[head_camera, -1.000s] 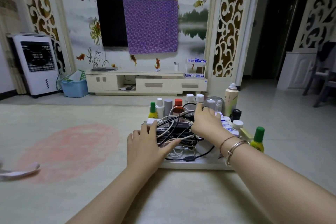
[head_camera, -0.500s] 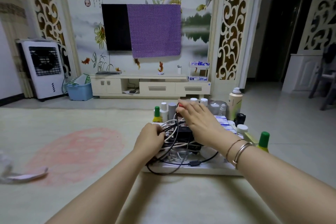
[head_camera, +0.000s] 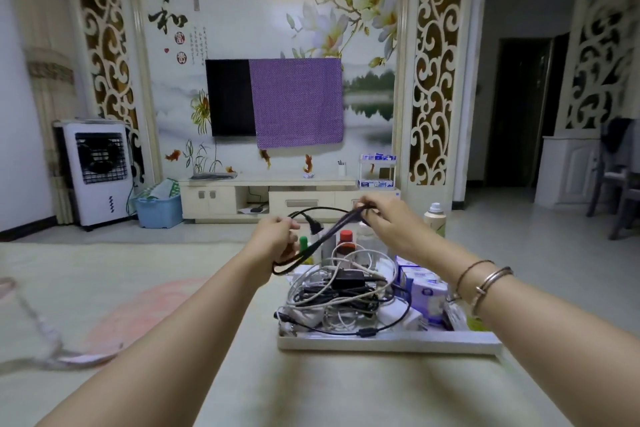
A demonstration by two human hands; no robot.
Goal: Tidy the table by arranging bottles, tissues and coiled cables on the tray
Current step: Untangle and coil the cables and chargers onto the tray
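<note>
Holding a black cable [head_camera: 313,246] up above the tray [head_camera: 388,343], I have both hands closed on it: my left hand [head_camera: 275,241] has its fingers curled round the lower loop, and my right hand [head_camera: 388,218] pinches the upper bend between thumb and fingertips. The cable's plug [head_camera: 316,227] dangles between the two hands, clear of everything below.

The tray is a shallow white one sitting on the pale table [head_camera: 242,385]. Its near and middle part is filled with a tangled heap of cables [head_camera: 341,295], white and black strands mixed, with a black adapter brick [head_camera: 348,277] on top and white chargers [head_camera: 401,314] towards the near right. Along the tray's right side lie tissue packs [head_camera: 424,291], stacked close together. At the far end stand bottles: a red-capped bottle [head_camera: 346,242], a green-capped bottle [head_camera: 303,243] partly hidden behind my left hand, and a taller cream spray bottle [head_camera: 435,218] at the far right. Whether that spray bottle stands in the tray or just beyond it, I cannot tell.

A blue basket [head_camera: 157,210] with folded items sits on the floor by the TV cabinet [head_camera: 221,198].
</note>
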